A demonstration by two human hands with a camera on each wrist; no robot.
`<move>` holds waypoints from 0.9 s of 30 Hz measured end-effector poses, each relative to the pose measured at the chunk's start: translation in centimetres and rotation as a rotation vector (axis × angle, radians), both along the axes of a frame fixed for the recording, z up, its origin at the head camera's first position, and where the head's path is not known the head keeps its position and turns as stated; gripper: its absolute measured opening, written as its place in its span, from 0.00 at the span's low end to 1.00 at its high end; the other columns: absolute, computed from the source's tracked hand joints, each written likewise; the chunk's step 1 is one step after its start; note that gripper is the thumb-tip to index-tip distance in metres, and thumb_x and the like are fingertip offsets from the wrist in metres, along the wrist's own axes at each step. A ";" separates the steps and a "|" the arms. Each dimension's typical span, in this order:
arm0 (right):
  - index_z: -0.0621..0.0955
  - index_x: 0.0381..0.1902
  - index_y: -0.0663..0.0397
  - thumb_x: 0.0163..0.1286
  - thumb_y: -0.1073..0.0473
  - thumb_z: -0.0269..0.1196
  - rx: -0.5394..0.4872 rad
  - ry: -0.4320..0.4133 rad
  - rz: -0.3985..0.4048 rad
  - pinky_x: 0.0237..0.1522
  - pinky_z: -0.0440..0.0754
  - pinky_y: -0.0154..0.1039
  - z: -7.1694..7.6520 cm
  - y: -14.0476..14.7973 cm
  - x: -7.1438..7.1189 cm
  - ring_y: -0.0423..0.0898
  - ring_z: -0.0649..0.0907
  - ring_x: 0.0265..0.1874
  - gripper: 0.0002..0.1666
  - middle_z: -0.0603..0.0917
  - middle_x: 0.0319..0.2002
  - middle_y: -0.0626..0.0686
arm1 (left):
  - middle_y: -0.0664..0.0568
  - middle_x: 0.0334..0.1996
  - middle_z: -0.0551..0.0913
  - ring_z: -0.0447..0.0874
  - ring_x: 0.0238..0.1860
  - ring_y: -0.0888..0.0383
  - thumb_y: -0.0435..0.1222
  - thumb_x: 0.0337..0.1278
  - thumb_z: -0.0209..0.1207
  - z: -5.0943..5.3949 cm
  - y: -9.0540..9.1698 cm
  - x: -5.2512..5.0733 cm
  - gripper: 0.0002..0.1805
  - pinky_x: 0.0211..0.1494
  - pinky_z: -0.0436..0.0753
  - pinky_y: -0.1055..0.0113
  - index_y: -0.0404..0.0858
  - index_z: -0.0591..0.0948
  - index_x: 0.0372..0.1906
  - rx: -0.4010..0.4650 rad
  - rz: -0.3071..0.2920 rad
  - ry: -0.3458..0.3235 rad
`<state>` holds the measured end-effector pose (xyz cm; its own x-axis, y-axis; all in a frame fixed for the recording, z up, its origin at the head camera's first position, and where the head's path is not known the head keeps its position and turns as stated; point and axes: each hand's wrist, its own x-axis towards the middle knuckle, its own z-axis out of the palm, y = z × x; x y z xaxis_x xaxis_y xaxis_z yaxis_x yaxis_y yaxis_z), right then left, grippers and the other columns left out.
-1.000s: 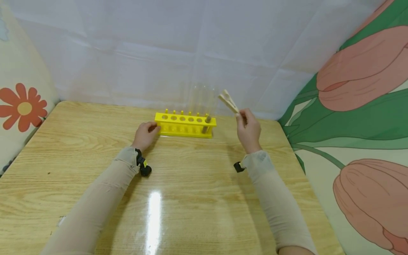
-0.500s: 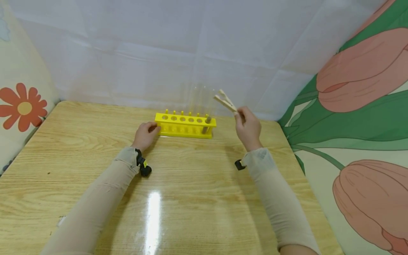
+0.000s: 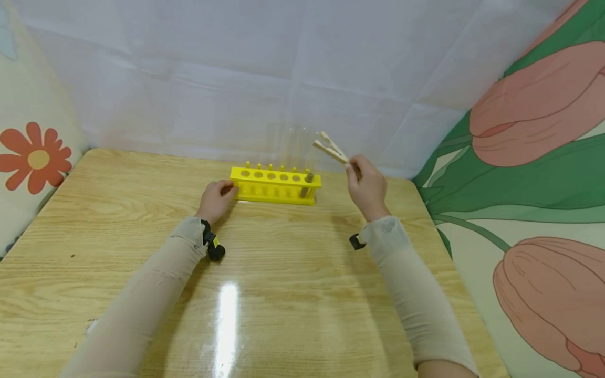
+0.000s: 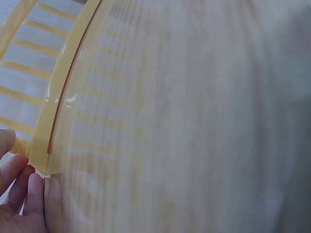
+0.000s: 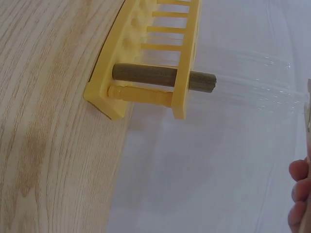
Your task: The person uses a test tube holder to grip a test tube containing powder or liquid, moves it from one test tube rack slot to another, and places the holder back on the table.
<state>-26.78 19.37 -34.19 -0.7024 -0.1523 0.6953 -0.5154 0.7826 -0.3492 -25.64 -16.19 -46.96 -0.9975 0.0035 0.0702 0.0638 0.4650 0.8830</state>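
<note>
In the head view a yellow rack (image 3: 264, 198) stands near the table's back edge. My left hand (image 3: 216, 201) grips its left end post, fingertips round it in the left wrist view. Clear tubes (image 5: 272, 92) rise from its right part; the rightmost has a brown filling (image 5: 146, 74) at its lower end. My right hand (image 3: 367, 189) pinches a wooden clamp (image 3: 333, 152), its two arms spread and pointing up-left, close to the top of the rightmost tube. Whether clamp and glass touch, I cannot tell.
The wooden table (image 3: 283, 252) spreads in front of the rack. A white cloth (image 3: 212, 79) hangs right behind it, and flower-patterned cloths (image 3: 543, 189) stand at both sides.
My right hand has moved slightly left and up with the clamp, which now tilts more to the left with its arms wider apart. My left hand and the rack have stayed still.
</note>
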 end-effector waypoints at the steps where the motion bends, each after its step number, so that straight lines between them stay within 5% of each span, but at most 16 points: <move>1: 0.83 0.37 0.62 0.71 0.61 0.64 0.004 -0.002 0.000 0.25 0.72 0.53 0.0 0.0 0.0 0.55 0.77 0.22 0.07 0.83 0.26 0.58 | 0.29 0.58 0.72 0.71 0.59 0.36 0.39 0.79 0.51 0.0 0.0 0.0 0.26 0.65 0.72 0.44 0.22 0.71 0.68 -0.001 0.002 -0.002; 27: 0.83 0.40 0.60 0.74 0.61 0.63 0.060 -0.136 0.002 0.26 0.74 0.49 -0.3 -0.3 0.1 0.53 0.77 0.23 0.07 0.83 0.27 0.57 | 0.29 0.59 0.71 0.71 0.59 0.36 0.39 0.79 0.50 0.1 0.1 0.0 0.26 0.66 0.71 0.44 0.23 0.70 0.69 -0.008 0.008 -0.021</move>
<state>-26.73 19.07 -34.49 -0.7889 -0.1925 0.5836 -0.4683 0.8032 -0.3681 -25.61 -16.08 -46.89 -0.9988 -0.0041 0.0489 0.0412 0.4720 0.8806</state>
